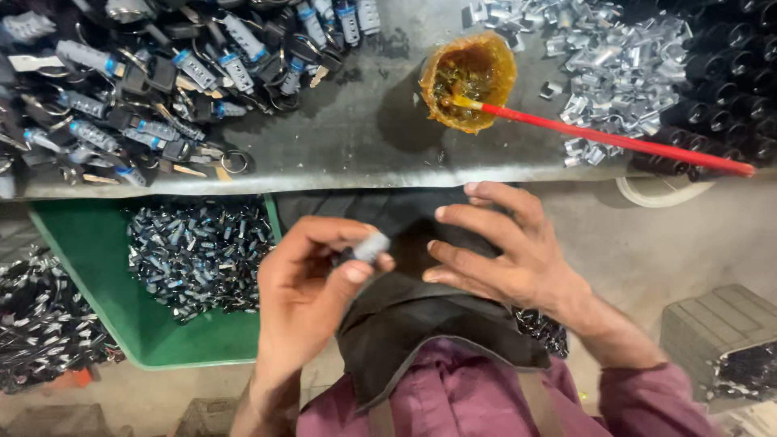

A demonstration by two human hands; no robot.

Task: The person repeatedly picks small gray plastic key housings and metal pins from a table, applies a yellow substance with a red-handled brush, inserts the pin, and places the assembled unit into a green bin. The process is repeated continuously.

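The left hand was closed around a small grey metal cylinder, pinching it between thumb and fingertips just above the dark cloth on the lap. The right hand lay beside it, fingers stretched and loosely spread, holding nothing that could be seen, its fingertips close to the cylinder. Ahead, on the metal bench, stood an amber cup of grease with a red-handled brush leaning out over a heap of shiny clips. The grip looked slight; the part might well slip into the green tray of similar pieces below and be lost there
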